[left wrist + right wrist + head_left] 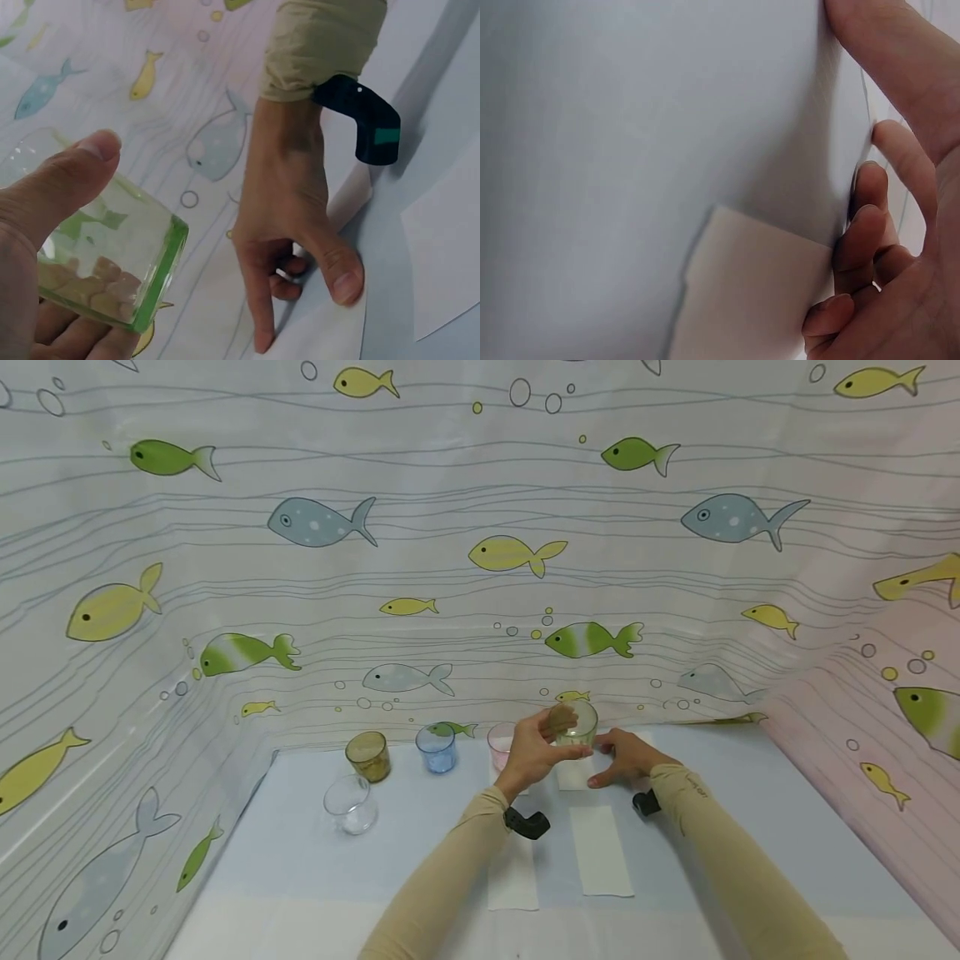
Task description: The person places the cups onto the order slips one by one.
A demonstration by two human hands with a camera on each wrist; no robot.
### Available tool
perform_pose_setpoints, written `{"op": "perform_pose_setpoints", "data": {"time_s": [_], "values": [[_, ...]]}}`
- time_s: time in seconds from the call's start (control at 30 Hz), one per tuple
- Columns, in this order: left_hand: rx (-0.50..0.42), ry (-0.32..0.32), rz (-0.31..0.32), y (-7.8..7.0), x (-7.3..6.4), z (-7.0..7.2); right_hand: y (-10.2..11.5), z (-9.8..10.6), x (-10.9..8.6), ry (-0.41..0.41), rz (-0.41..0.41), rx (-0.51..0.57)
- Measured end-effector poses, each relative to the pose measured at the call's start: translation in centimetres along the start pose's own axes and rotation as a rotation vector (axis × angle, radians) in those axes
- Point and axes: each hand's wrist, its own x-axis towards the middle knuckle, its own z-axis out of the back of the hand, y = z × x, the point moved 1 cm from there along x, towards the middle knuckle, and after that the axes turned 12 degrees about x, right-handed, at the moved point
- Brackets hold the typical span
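Currently L hand (534, 753) grips a green-tinted transparent glass cup (583, 727) above the pale-blue-covered table (720, 860). R hand (628, 755), thumb & index spread apart, rests by a white rectangular paper strip (574, 778). Transp. pink glass cup (496, 743) stands beyond L wrist; blue glass cup (438, 750) further left.
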Motion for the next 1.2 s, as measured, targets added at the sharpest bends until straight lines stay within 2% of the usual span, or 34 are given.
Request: {"op": "perform_pose_setpoints", "data": {"time_s": [0.2, 0.47, 0.73, 0.93, 1.03, 1.2], "values": [[-0.020, 0.013, 0.070, 1.0, 0.2, -1.0, -0.3, 0.0, 0.2, -0.006, -0.004, -0.006], [0.026, 0.027, 0.076, 2.5, 0.4, -1.9, -0.2, 0.0, 0.2, -0.010, -0.021, 0.007], [0.073, 0.010, 0.119, 3.8, 0.5, -2.4, 0.1, -0.1, 0.2, -0.004, -0.028, 0.025], [0.124, 0.019, 0.185, 6.0, 0.1, -3.0, -0.1, -0.1, 0.1, 0.005, -0.001, 0.024], [0.137, 0.019, 0.174, 6.6, -0.1, -3.3, -0.2, -0.2, 0.0, 0.013, 0.016, 0.039], [0.195, 0.008, 0.160, 6.6, 0.1, -3.5, -0.2, -0.3, -0.1, 0.003, 0.031, 0.047]]}}
